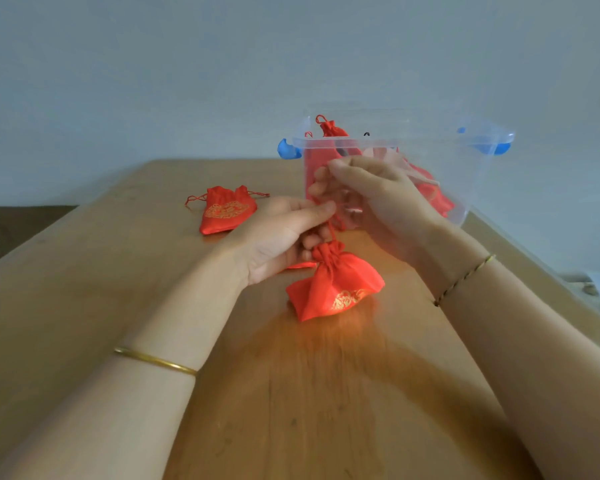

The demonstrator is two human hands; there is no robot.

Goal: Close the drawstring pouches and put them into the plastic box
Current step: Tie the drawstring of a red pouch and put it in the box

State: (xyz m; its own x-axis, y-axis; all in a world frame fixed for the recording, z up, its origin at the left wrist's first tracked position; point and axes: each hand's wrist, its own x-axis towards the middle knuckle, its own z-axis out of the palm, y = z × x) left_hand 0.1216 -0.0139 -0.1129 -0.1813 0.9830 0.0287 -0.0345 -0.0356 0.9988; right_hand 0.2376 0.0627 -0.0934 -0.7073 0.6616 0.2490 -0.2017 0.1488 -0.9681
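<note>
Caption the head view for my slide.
Left hand and right hand pinch the drawstring of a cinched red pouch; plastic box behind on the table.

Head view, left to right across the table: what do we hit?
Order: loose pouch → left hand → held pouch → right hand. The box spans the last two, so it is left out.

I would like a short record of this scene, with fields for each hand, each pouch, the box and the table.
left hand: pinches the cord just above the pouch neck
right hand: fingers curled at the cord's upper end
held pouch: red with gold pattern, neck gathered shut, below the hands
second pouch: lies on the table to the left, mouth not gathered
plastic box: clear, blue latches, behind the hands, holds red pouches
table: wooden
</note>
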